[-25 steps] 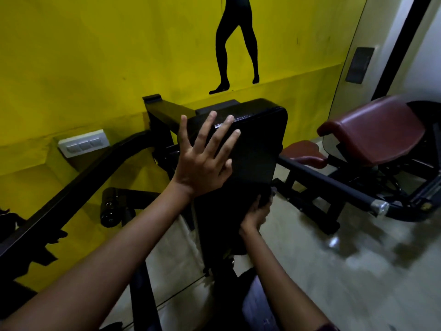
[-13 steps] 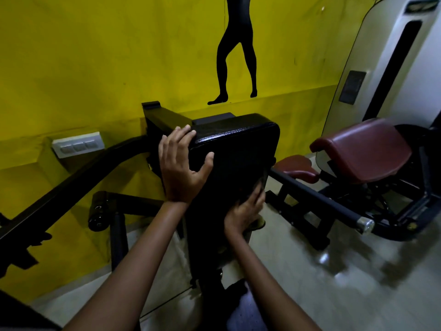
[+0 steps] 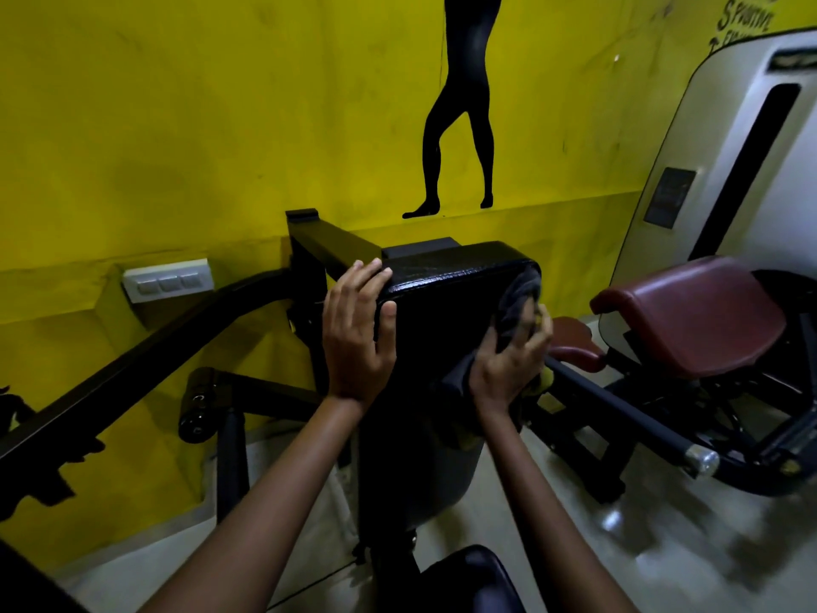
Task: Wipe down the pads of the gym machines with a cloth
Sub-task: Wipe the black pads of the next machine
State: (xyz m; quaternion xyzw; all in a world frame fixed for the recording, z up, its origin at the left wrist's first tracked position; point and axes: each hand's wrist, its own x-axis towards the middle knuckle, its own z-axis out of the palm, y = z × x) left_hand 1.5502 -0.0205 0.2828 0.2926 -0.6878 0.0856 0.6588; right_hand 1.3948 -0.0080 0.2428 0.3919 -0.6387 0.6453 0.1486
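Note:
A black upright pad (image 3: 446, 311) on a dark machine frame stands in the middle of the view. My left hand (image 3: 356, 334) grips its upper left corner, fingers curled over the top edge and thumb on the front face. My right hand (image 3: 513, 365) holds a dark grey cloth (image 3: 515, 303) bunched against the pad's right edge, high up near the top right corner. Part of the cloth hangs below my palm. A black seat pad (image 3: 473, 577) shows at the bottom edge.
A black lever arm (image 3: 146, 347) slopes down to the left, with a roller end (image 3: 196, 404) below it. A maroon padded machine (image 3: 694, 316) stands to the right with its chrome-capped bar (image 3: 700, 462). A yellow wall with a switch plate (image 3: 168, 280) is behind.
My left hand moved from lying flat on the pad's face to gripping its top left corner. My right hand slid the cloth up the right edge from low to high.

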